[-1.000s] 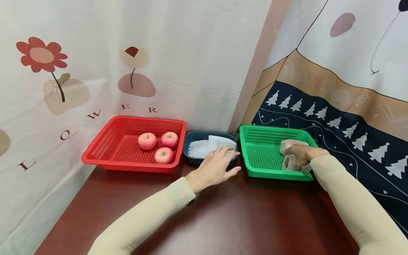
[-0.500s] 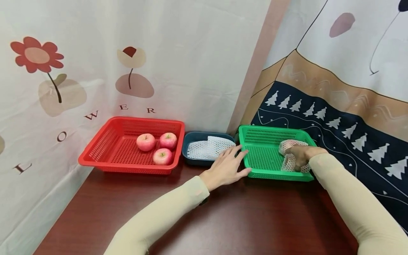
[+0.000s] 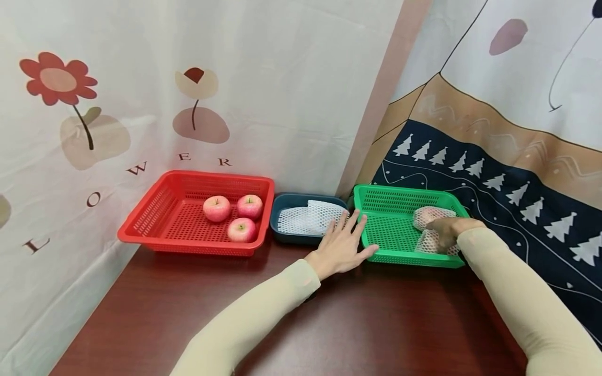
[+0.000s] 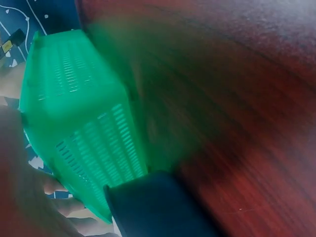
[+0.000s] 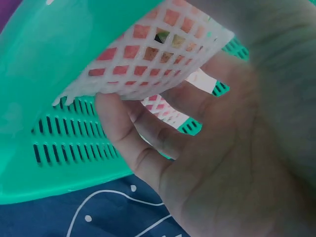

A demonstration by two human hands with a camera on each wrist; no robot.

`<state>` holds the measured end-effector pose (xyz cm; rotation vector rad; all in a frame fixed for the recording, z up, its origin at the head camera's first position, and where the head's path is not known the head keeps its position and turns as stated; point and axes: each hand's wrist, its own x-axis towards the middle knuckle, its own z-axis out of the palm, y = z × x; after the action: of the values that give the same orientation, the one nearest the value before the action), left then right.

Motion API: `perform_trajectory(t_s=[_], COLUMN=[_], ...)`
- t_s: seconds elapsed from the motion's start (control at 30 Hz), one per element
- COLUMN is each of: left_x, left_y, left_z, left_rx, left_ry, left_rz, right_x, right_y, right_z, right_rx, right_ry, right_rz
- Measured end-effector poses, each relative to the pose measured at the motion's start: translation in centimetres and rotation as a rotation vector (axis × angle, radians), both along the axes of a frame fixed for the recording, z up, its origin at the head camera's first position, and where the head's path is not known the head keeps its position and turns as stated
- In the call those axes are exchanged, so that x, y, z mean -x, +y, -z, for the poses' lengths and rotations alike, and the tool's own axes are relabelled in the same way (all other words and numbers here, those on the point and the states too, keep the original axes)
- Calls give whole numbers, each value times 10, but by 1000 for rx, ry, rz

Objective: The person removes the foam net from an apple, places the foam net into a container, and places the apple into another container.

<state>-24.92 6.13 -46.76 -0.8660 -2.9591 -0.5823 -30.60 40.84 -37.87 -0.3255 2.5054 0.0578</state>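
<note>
My left hand (image 3: 339,246) spreads its fingers at the near left corner of the green basket (image 3: 395,258), with fingertips right at its rim and overlapping the blue tray in the head view. My right hand (image 3: 452,230) reaches into the basket's right side. In the right wrist view, its bent fingers (image 5: 155,131) hold the lower end of a red apple (image 5: 143,54) in white foam netting, while the palm stays apart from it. Another netted apple (image 3: 427,215) lies just behind, inside the basket. The right hand covers part of the nearer one.
The red basket (image 3: 160,244) at the left holds three bare pink apples (image 3: 242,230). Between the baskets stands a small dark blue tray (image 3: 288,239) with white foam nets (image 3: 301,219). Curtains hang behind the brown table (image 3: 263,297).
My left hand has moved right, from over the blue tray to the green basket's near left corner, its fingers spreading. My right hand has shifted only slightly at the netted apple.
</note>
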Motion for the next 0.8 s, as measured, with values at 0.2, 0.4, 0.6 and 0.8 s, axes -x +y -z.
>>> perform_trajectory(t_s=[0.2, 0.4, 0.6, 0.8], left_x=[-2, -3, -2, -2], left_y=[3, 3, 2, 3], left_z=[4, 5, 6, 6], left_rx=[-8, -33, -13, -20], left_ry=[-4, -15, -10, -10], left_rz=[-6, -18, -28, -27], right_x=[-4, -2, -1, -2], right_y=[5, 1, 2, 3], right_z=[1, 1, 4, 8], right_rx=[12, -22, -29, -8], right_ry=[8, 20, 30, 31], right_rz=[19, 16, 29, 31])
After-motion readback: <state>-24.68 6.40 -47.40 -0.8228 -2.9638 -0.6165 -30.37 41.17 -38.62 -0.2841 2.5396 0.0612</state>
